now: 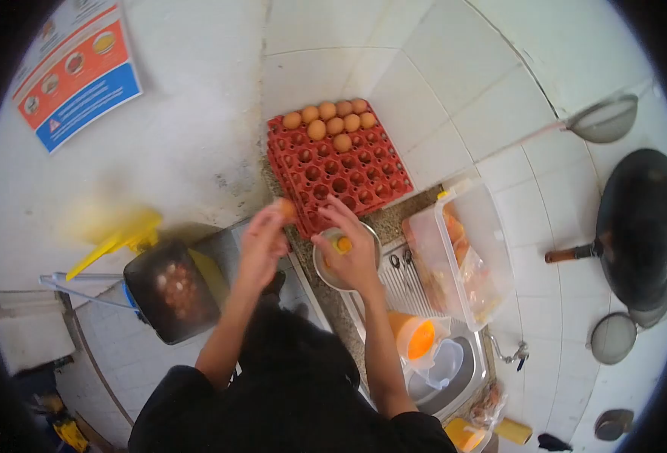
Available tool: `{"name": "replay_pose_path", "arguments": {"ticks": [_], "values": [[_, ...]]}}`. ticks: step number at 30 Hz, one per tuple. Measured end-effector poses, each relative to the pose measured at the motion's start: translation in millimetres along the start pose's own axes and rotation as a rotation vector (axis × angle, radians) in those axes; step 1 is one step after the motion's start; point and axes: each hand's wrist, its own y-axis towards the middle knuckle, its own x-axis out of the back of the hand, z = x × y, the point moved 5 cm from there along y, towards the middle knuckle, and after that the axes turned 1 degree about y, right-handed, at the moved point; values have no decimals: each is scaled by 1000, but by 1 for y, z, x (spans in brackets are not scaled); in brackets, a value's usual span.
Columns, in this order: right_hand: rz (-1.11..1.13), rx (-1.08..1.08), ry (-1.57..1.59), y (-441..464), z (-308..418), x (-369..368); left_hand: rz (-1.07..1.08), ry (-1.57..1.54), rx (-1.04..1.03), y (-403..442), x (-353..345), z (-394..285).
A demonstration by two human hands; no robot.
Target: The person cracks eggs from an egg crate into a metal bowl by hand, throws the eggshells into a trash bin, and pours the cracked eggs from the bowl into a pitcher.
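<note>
My left hand (262, 245) is closed on a brown egg (285, 208) at its fingertips, slightly blurred, beside the near corner of a stack of red egg trays (320, 172). My right hand (352, 253) is over a metal bowl (376, 243), its fingers apart and nothing visible in them. Inside the bowl an egg yolk (343, 244) shows between my right thumb and fingers; the hand hides part of the rim. Several brown eggs (316, 130) sit in the far rows of the top tray, and the nearer cups hold none.
A dark-lined bin (141, 275) with eggshells (179, 291) stands at left. Right of the bowl are spoons (395, 262), a clear plastic container (492, 257), an orange-filled jug (413, 332) and a sink (462, 385). A wok (636, 219) and strainers (605, 121) hang on the tiled wall.
</note>
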Motion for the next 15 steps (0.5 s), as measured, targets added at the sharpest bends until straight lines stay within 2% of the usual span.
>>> {"name": "replay_pose_path", "arguments": {"ticks": [2, 4, 5, 6, 7, 8, 9, 10, 11, 13, 15], "values": [[-27, -26, 108, 30, -16, -12, -212, 85, -219, -1, 75, -28], [-76, -48, 90, 64, -42, -23, -475, 210, -307, -13, 160, -56], [-110, -53, 18, 85, -58, -25, -721, 369, -289, -36, 172, -82], [-143, -3, -109, 104, -73, -25, -905, 401, -176, -60, 196, -92], [-179, 48, -236, 123, -83, -27, -900, 750, -451, -60, 303, -81], [-175, 40, -391, 142, -89, -32, -971, 903, -283, -89, 280, -103], [-172, 32, -548, 159, -93, -37, -1003, 976, -197, -104, 344, -87], [-170, 23, -705, 170, -94, -42, -1118, 1238, -151, -121, 400, -69], [-136, 36, -859, 178, -91, -49, -1113, 1534, 107, -139, 418, -62], [-72, 57, -1169, 192, -84, -63, -1143, 1377, 118, -168, 445, -32], [-11, 90, -1164, 202, -88, -70, -1146, 1311, 154, -176, 438, -13]]}}
